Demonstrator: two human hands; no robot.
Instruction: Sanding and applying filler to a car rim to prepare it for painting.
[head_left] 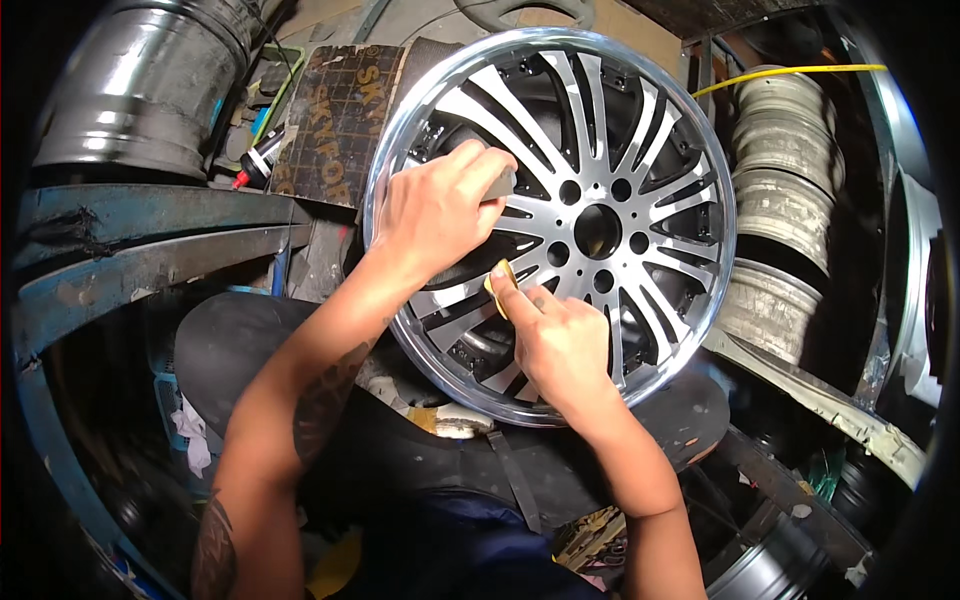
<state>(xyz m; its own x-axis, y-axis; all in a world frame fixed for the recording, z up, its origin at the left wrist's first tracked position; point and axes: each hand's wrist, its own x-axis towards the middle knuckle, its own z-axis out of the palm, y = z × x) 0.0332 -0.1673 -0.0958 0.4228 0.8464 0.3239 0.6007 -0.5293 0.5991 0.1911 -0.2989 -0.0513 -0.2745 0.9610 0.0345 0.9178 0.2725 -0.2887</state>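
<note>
The person is working on a silver alloy wheel [600,200] that is leaning upright in front of them, its face turned toward the camera. The left hand [435,210] is curling tightly around a small grey block [500,184], pressing it against a spoke just left of the hub. The right hand [560,345] is sitting just below and to the right of the left one, pinching a small yellow pad [499,282] under its extended forefinger and pressing it onto a lower-left spoke [465,295]. Both hands are resting on the wheel face, near each other but apart.

To do this rubbing well, I judge that the strokes should be running along the length of each spoke, with even pressure, so the finish stays uniform. The left hand is probably also steadying the wheel, and that hold should be staying firm, since the wheel is only propped. The pad should be staying flat under the fingertip, and kept off the polished rim [700,300].

Beyond the right hand, 3 or more dull rims [785,190] are stacking up.
</note>
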